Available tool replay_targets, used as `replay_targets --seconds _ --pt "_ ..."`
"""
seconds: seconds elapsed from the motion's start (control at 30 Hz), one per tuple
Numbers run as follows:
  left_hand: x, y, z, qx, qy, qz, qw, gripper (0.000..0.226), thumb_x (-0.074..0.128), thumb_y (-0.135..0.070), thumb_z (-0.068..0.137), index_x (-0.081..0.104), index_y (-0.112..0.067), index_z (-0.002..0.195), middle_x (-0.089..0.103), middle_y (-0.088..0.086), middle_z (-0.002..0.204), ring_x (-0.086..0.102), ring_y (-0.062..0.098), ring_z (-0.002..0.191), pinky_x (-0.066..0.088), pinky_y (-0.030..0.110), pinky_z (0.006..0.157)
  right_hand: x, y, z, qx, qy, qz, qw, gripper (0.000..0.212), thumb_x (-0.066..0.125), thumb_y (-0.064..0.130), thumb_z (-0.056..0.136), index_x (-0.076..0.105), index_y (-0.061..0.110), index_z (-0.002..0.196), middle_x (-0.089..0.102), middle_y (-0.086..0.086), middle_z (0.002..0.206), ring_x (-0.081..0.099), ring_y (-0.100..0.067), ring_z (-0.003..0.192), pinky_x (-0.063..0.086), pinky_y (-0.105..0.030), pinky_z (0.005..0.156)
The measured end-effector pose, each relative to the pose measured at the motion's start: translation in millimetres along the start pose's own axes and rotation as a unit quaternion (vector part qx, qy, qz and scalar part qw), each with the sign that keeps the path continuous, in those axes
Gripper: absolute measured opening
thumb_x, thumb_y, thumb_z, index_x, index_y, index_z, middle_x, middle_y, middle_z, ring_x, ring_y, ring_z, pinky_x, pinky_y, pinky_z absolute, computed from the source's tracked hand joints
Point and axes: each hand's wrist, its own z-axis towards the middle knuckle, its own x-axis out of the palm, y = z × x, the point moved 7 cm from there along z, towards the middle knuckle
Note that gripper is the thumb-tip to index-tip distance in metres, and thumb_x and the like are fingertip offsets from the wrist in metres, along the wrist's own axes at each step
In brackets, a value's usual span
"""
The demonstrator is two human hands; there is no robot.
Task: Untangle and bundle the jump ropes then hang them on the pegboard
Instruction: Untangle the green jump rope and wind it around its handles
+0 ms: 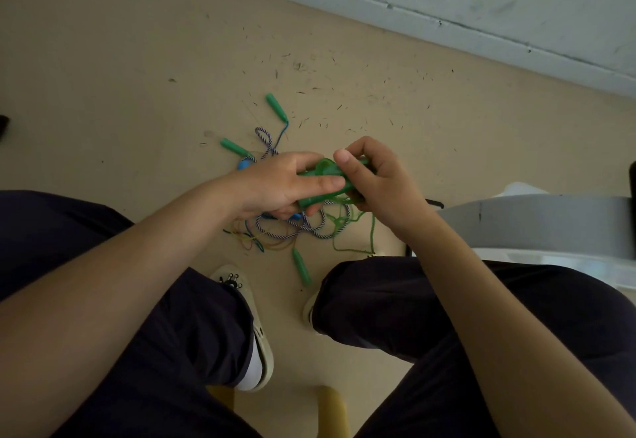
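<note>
**Green rope handles gathered in both hands above the tangle**

On the left of the floor, two green handles lie loose: one far handle and one a little nearer, the left handle. A blue handle peeks out just beside the left hand. They probably lie where they fell, since their ropes are not yet sorted.

The left hand curls round the green handles held level above the pile, thumb laid along the top; how many handles are in that grasp I cannot tell, though it looks like two side by side. Holding them together likely gives a firm core to wind rope around.

Below the hands the rope pile rests on the floor: one striped blue-and-white rope, thin green cord and some yellow strands, all crossing one another. One more green handle, the near handle, lies between the shoes.

The right hand pinches the same green handles and the green cord at their end, fingers bent tight, seemingly looping cord on.

That makes three loose green handles and one blue. The pegboard is not in view.
</note>
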Motion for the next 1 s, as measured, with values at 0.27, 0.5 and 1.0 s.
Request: replay_targets --seconds 0.27,0.5,1.0 --pt "-2 0 0 -0.015 -0.022 -0.033 0.999 0.052 0.069 -0.052 0.077 0.064 -0.014 0.112 0.074 0.005 0.078 0.05 0.01 0.042 0.032 0.018 0.036 -17 2 2 0.022 -0.079 -0.001 0.997 0.026 0.062 0.028 0.096 0.053 0.008 0.082 0.049 0.006 0.055 0.042 -0.004 0.043 0.036 -0.019 0.041" --pt "5 -1 -3 -0.007 0.035 0.01 0.999 0.041 0.061 -0.055 0.083 0.058 -0.016 0.095 0.059 0.0 0.07 0.037 0.007 0.047 0.029 0.02 0.043 -9 -9 0 0.07 -0.019 0.114 0.991 0.037 0.069 0.043 0.083 0.066 0.007 0.09 0.058 0.002 0.064 0.051 -0.009 0.053 0.041 -0.02 0.047" --pt "-38 -30 -14 0.128 -0.252 0.043 0.958 0.027 0.054 -0.044 0.1 0.057 -0.019 0.09 0.061 -0.005 0.061 0.046 0.007 0.04 0.036 0.017 0.038 3 -1 1 0.025 0.019 -0.022 0.999 0.023 0.048 0.01 0.102 0.07 0.017 0.101 0.04 0.007 0.052 0.034 -0.008 0.047 0.032 -0.019 0.046"
